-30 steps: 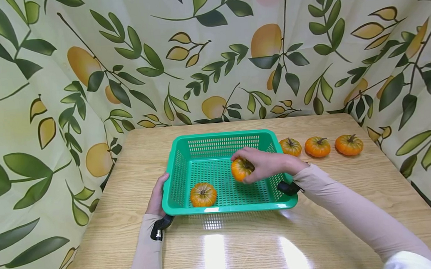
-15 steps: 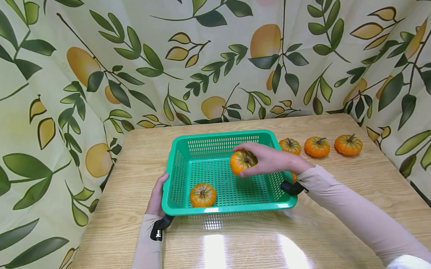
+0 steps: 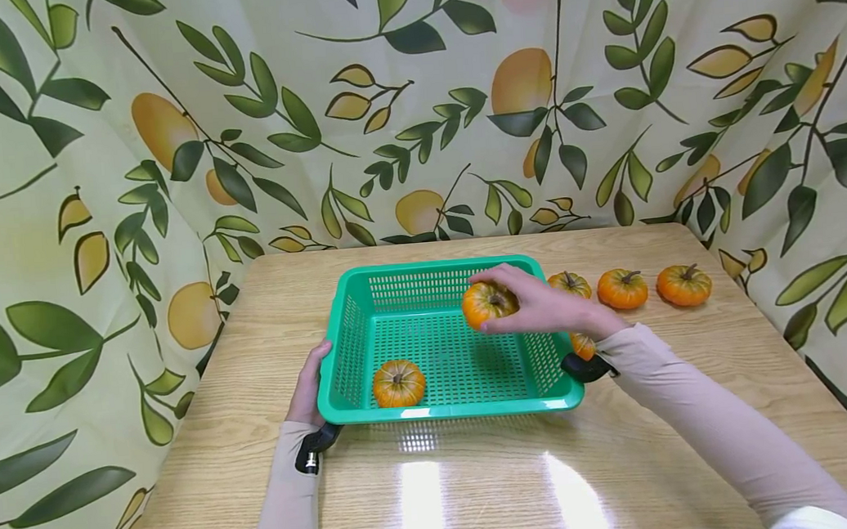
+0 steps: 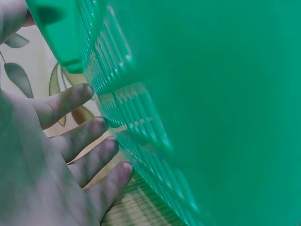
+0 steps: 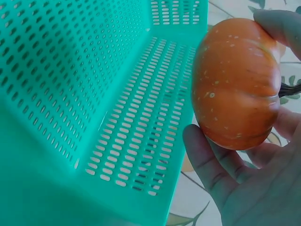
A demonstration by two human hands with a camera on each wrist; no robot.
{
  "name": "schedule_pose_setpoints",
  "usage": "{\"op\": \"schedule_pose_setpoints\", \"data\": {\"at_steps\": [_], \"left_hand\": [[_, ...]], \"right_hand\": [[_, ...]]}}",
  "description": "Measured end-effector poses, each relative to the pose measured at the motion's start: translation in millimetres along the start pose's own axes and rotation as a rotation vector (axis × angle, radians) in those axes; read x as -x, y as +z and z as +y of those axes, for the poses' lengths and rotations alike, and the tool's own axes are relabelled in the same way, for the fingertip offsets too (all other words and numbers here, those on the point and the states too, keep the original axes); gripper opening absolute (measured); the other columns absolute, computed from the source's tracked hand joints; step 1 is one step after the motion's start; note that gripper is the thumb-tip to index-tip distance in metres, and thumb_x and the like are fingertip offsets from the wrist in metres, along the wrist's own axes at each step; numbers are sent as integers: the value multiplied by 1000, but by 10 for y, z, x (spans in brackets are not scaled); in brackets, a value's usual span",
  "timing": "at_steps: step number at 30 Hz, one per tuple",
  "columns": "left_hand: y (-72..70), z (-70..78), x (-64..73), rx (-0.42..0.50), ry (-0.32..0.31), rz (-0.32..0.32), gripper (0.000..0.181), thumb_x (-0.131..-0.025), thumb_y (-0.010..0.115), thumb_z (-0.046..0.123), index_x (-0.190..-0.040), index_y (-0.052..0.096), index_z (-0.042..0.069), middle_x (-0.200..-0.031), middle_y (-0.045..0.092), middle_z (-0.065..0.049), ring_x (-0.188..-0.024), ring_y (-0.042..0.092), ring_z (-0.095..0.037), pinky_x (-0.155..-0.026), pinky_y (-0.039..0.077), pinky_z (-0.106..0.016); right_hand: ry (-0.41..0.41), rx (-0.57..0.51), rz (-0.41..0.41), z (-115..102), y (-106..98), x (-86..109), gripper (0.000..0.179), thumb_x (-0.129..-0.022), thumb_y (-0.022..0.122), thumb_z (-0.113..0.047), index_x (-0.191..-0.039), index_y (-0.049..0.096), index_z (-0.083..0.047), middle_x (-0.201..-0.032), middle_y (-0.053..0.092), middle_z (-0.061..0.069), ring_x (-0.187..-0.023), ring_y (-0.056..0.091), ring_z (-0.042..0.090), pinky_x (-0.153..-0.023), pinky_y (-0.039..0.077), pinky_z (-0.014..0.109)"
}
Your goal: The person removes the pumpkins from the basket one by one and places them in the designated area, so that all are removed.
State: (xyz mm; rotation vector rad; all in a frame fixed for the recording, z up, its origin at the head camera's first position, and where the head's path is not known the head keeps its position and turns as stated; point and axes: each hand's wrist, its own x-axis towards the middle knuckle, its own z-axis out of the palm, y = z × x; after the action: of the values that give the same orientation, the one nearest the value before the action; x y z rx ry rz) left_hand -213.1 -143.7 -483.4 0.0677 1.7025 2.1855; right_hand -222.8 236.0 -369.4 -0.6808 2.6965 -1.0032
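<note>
My right hand (image 3: 532,299) grips a small orange pumpkin (image 3: 489,304) above the right part of a green plastic basket (image 3: 452,411). In the right wrist view, fingers and thumb surround the pumpkin (image 5: 237,84), whose dark stem points right. Another pumpkin (image 3: 399,383) sits on the basket floor at the near left. My left hand (image 3: 310,387) is at the basket's left side. Its fingers (image 4: 84,136) are spread and fairly straight, fingertips against the slotted outer wall (image 4: 136,108), and its thumb is by the rim.
Three pumpkins stand along the table's back right: one beside the basket (image 3: 569,284), a middle pumpkin (image 3: 622,288) and a far-right pumpkin (image 3: 684,285). A further pumpkin (image 3: 582,346) is partly hidden by my right wrist. Patterned cloth (image 3: 414,134) surrounds the wooden table (image 3: 251,326).
My right hand has lifted the pumpkin from low in the basket and shifted slightly right. A pumpkin near my right wrist has come partly into view. My left hand and the basket stay still.
</note>
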Motion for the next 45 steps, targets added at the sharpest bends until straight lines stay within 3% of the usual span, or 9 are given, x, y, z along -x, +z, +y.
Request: {"op": "schedule_pose_setpoints", "data": {"at_steps": [35, 45], "left_hand": [[1, -5, 3, 35, -38, 7, 61, -103, 33, 52, -156, 31, 22, -137, 49, -7, -119, 53, -19, -99, 48, -32], [5, 4, 12, 25, -40, 5, 61, -103, 32, 52, -158, 28, 26, -142, 44, -8, -121, 50, -20, -100, 47, -34]], "right_hand": [[139, -73, 71, 303, -431, 461, 82, -91, 75, -40, -157, 32, -19, -150, 41, 12, -117, 55, 29, -97, 49, 45], [184, -82, 110, 387, -546, 615, 78, -94, 71, -41, -158, 30, -23, -151, 41, 14, -122, 53, 32, -100, 48, 49]]}}
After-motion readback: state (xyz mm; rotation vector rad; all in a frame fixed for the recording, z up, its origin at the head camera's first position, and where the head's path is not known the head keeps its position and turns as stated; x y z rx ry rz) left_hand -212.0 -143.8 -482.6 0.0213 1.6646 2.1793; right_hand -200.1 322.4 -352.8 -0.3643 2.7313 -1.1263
